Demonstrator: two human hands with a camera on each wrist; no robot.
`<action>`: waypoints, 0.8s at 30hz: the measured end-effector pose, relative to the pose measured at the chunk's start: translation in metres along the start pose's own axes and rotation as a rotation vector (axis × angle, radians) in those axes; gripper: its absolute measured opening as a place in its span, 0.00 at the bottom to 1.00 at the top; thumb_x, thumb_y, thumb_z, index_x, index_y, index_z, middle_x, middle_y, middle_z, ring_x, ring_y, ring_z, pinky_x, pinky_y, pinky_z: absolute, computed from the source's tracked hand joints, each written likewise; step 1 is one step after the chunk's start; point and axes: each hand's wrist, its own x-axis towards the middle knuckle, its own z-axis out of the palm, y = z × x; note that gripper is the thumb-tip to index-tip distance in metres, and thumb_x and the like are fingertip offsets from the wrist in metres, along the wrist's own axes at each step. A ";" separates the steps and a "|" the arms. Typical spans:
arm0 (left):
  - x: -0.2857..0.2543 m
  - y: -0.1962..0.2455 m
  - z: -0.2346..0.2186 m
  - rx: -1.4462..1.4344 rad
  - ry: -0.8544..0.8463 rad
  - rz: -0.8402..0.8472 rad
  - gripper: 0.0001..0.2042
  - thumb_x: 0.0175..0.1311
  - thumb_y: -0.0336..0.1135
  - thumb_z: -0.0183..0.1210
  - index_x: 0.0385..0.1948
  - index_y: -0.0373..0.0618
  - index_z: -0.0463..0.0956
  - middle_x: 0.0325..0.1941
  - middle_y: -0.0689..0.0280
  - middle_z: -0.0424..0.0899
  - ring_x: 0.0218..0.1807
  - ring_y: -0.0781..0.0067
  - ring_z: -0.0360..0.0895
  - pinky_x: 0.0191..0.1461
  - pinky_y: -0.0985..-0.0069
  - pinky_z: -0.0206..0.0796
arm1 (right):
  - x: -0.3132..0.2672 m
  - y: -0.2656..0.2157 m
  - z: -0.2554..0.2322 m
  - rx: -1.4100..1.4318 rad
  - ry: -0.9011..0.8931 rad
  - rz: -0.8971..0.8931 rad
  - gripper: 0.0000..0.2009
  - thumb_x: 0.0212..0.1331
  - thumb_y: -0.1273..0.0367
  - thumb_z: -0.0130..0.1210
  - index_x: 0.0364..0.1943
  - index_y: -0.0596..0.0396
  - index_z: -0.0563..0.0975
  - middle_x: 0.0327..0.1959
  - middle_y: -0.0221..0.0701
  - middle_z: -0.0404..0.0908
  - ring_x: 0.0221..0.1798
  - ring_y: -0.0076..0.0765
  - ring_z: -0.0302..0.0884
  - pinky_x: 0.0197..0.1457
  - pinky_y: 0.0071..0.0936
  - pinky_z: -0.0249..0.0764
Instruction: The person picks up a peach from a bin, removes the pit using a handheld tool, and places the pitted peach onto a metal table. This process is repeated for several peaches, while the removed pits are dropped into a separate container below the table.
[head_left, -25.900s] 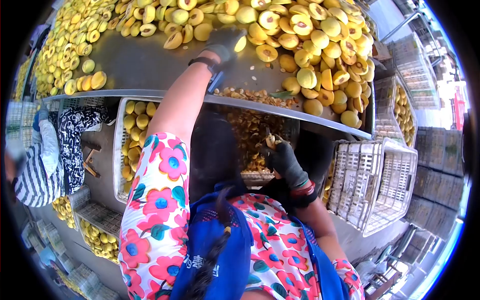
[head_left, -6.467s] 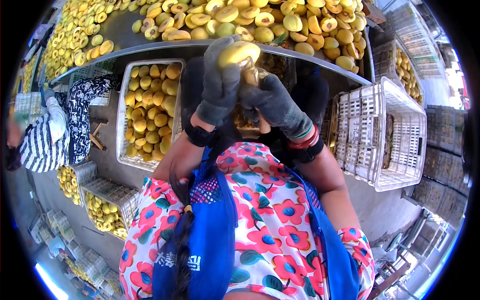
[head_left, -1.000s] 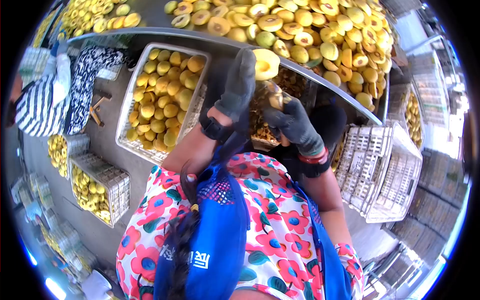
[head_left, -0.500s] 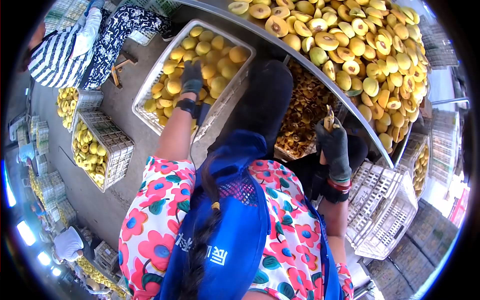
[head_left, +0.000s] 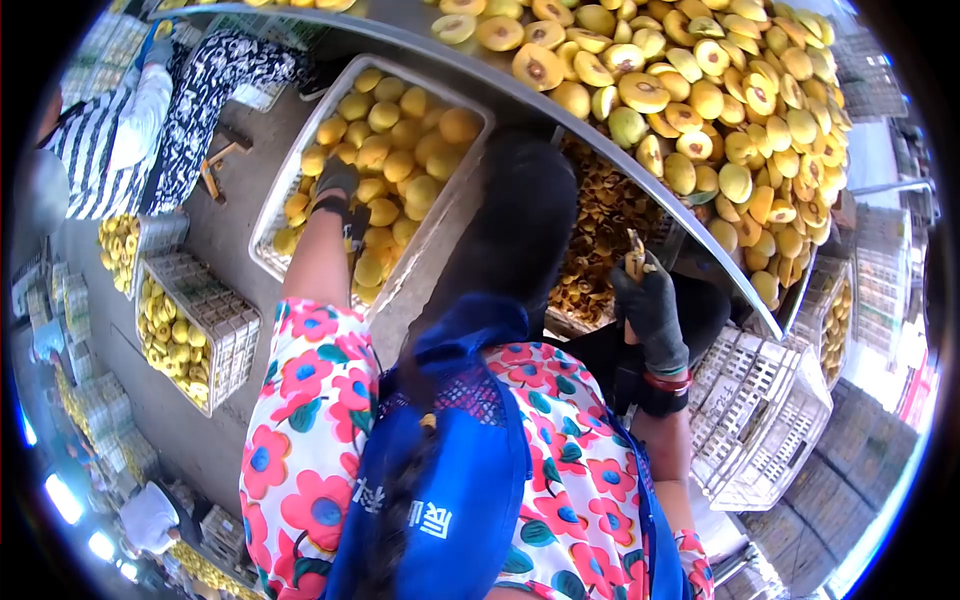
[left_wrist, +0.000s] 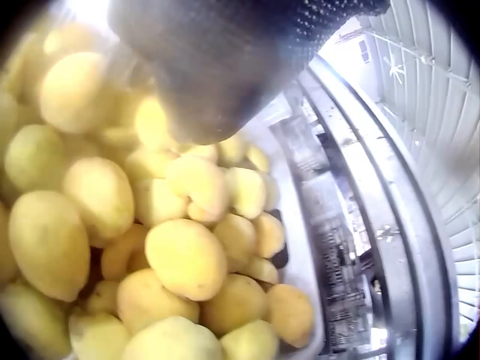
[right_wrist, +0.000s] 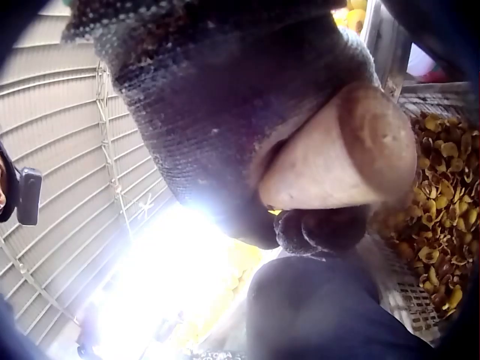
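Note:
My left hand (head_left: 338,178), in a dark glove, is down among the whole yellow peaches (head_left: 400,165) near the left side of a white crate (head_left: 268,215). In the left wrist view the glove (left_wrist: 217,67) is blurred close over the peaches, its fingertips hidden. My right hand (head_left: 652,315), gloved as well, grips a wooden-handled tool (head_left: 635,255) above my thigh, tip pointing up. The thick round butt of its handle (right_wrist: 337,157) sticks out below the fist in the right wrist view.
A metal table (head_left: 690,215) heaped with halved peaches (head_left: 640,92) runs across the front. Beneath it stands a crate of brown-yellow scraps (head_left: 605,215). A white plastic crate (head_left: 755,410) stands right; crates of fruit (head_left: 175,335) stand left. A person in striped clothing (head_left: 115,150) is at upper left.
The left hand held a peach half near the tool a second ago; it has let go and moved left into the peach crate, now closer to its left side. The right hand keeps the tool.

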 end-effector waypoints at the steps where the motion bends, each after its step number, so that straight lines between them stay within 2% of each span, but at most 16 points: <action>1: -0.003 0.005 -0.006 0.043 0.034 0.057 0.28 0.65 0.46 0.47 0.64 0.40 0.61 0.66 0.46 0.65 0.66 0.49 0.65 0.66 0.60 0.60 | 0.002 0.003 -0.002 -0.022 0.005 -0.055 0.03 0.58 0.76 0.54 0.31 0.54 0.71 0.21 0.19 0.69 0.20 0.15 0.64 0.21 0.19 0.62; 2: -0.030 0.035 -0.038 -0.098 0.127 0.046 0.26 0.65 0.50 0.47 0.58 0.40 0.67 0.58 0.47 0.74 0.59 0.46 0.72 0.60 0.57 0.65 | 0.005 0.010 -0.003 -0.045 0.009 -0.110 0.03 0.58 0.76 0.54 0.32 0.55 0.71 0.22 0.19 0.69 0.21 0.16 0.64 0.22 0.19 0.62; 3: -0.022 0.043 -0.026 -0.135 0.508 0.188 0.24 0.64 0.51 0.48 0.51 0.40 0.72 0.48 0.49 0.80 0.52 0.47 0.76 0.56 0.55 0.67 | 0.006 0.014 -0.004 -0.070 0.013 -0.162 0.03 0.58 0.76 0.54 0.32 0.55 0.72 0.22 0.20 0.70 0.23 0.16 0.65 0.24 0.20 0.63; 5: -0.065 0.107 -0.075 -0.335 0.763 0.545 0.22 0.63 0.49 0.51 0.49 0.40 0.73 0.46 0.49 0.80 0.49 0.47 0.77 0.54 0.57 0.68 | 0.005 0.012 -0.005 -0.058 0.007 -0.166 0.03 0.57 0.77 0.55 0.32 0.56 0.72 0.24 0.20 0.70 0.27 0.17 0.65 0.27 0.20 0.64; 7: -0.102 0.176 -0.116 -0.513 0.837 0.860 0.19 0.62 0.47 0.53 0.46 0.40 0.74 0.45 0.50 0.81 0.48 0.47 0.77 0.54 0.58 0.68 | 0.007 0.017 -0.009 -0.105 -0.003 -0.229 0.03 0.57 0.77 0.54 0.32 0.56 0.72 0.24 0.21 0.70 0.27 0.17 0.65 0.28 0.20 0.63; 8: -0.112 0.205 -0.127 -0.490 0.746 0.886 0.20 0.62 0.46 0.54 0.48 0.40 0.74 0.47 0.50 0.80 0.50 0.47 0.76 0.56 0.59 0.67 | 0.009 0.021 -0.011 -0.171 -0.020 -0.276 0.03 0.56 0.77 0.54 0.30 0.56 0.72 0.24 0.21 0.70 0.27 0.17 0.65 0.28 0.21 0.63; 9: -0.115 0.230 -0.134 -0.465 0.655 0.910 0.20 0.62 0.45 0.55 0.51 0.40 0.73 0.48 0.50 0.80 0.52 0.47 0.75 0.58 0.60 0.66 | 0.009 0.020 -0.011 -0.120 -0.018 -0.230 0.03 0.56 0.77 0.54 0.30 0.56 0.72 0.24 0.22 0.70 0.26 0.18 0.65 0.28 0.22 0.63; 11: -0.115 0.276 -0.140 -0.477 0.656 1.117 0.22 0.60 0.45 0.57 0.52 0.42 0.73 0.50 0.49 0.79 0.53 0.48 0.75 0.58 0.60 0.67 | 0.007 0.018 -0.005 -0.016 -0.011 -0.138 0.03 0.56 0.77 0.54 0.30 0.56 0.72 0.23 0.23 0.70 0.26 0.20 0.65 0.28 0.23 0.63; 14: -0.083 0.319 -0.123 -0.174 0.358 1.096 0.24 0.55 0.45 0.58 0.54 0.49 0.71 0.47 0.51 0.81 0.52 0.50 0.77 0.55 0.60 0.69 | 0.002 0.016 -0.005 -0.220 0.060 -0.307 0.05 0.55 0.73 0.56 0.32 0.57 0.72 0.22 0.34 0.73 0.24 0.32 0.70 0.29 0.30 0.67; 16: -0.079 0.331 -0.135 0.019 0.138 1.013 0.29 0.54 0.47 0.61 0.58 0.48 0.68 0.51 0.49 0.79 0.55 0.48 0.74 0.57 0.60 0.67 | 0.000 0.019 -0.005 -0.277 0.094 -0.349 0.08 0.55 0.69 0.57 0.33 0.59 0.72 0.21 0.41 0.75 0.24 0.38 0.73 0.31 0.35 0.70; 18: -0.088 0.340 -0.151 0.189 -0.034 0.893 0.34 0.53 0.51 0.64 0.59 0.45 0.65 0.53 0.48 0.77 0.56 0.46 0.73 0.59 0.61 0.65 | 0.000 0.019 -0.008 -0.289 0.092 -0.383 0.09 0.55 0.69 0.57 0.33 0.59 0.72 0.21 0.41 0.75 0.24 0.38 0.73 0.31 0.35 0.70; 19: -0.083 0.337 -0.144 0.112 0.006 0.910 0.33 0.52 0.53 0.63 0.59 0.46 0.65 0.53 0.48 0.78 0.56 0.47 0.74 0.58 0.61 0.66 | -0.001 0.020 -0.009 -0.294 0.087 -0.399 0.09 0.55 0.69 0.57 0.34 0.59 0.72 0.21 0.41 0.75 0.24 0.38 0.73 0.31 0.35 0.70; 20: -0.073 0.330 -0.131 0.036 0.047 0.924 0.33 0.52 0.54 0.62 0.58 0.47 0.66 0.52 0.48 0.78 0.55 0.47 0.74 0.57 0.61 0.67 | -0.001 0.018 -0.010 -0.230 0.041 -0.309 0.09 0.55 0.69 0.57 0.34 0.60 0.72 0.21 0.43 0.75 0.24 0.41 0.73 0.31 0.35 0.70; 21: -0.063 0.323 -0.118 -0.041 0.090 0.936 0.33 0.52 0.56 0.62 0.57 0.48 0.66 0.52 0.47 0.78 0.55 0.47 0.75 0.56 0.61 0.68 | -0.001 0.017 -0.010 -0.209 0.039 -0.322 0.09 0.55 0.69 0.57 0.35 0.60 0.72 0.22 0.43 0.75 0.24 0.42 0.74 0.31 0.35 0.70; 22: -0.064 0.320 -0.115 -0.156 0.121 0.978 0.31 0.53 0.53 0.65 0.50 0.38 0.68 0.51 0.48 0.78 0.54 0.51 0.76 0.55 0.63 0.67 | -0.001 0.015 -0.010 -0.190 0.036 -0.335 0.09 0.55 0.70 0.57 0.35 0.60 0.72 0.22 0.44 0.75 0.25 0.42 0.74 0.31 0.35 0.70; 24: -0.077 0.317 -0.112 -0.470 0.191 0.942 0.30 0.52 0.52 0.66 0.49 0.38 0.69 0.51 0.51 0.79 0.52 0.56 0.77 0.53 0.66 0.68 | -0.001 0.010 -0.008 -0.165 0.049 -0.367 0.10 0.55 0.70 0.58 0.35 0.61 0.71 0.23 0.46 0.76 0.26 0.45 0.76 0.32 0.36 0.71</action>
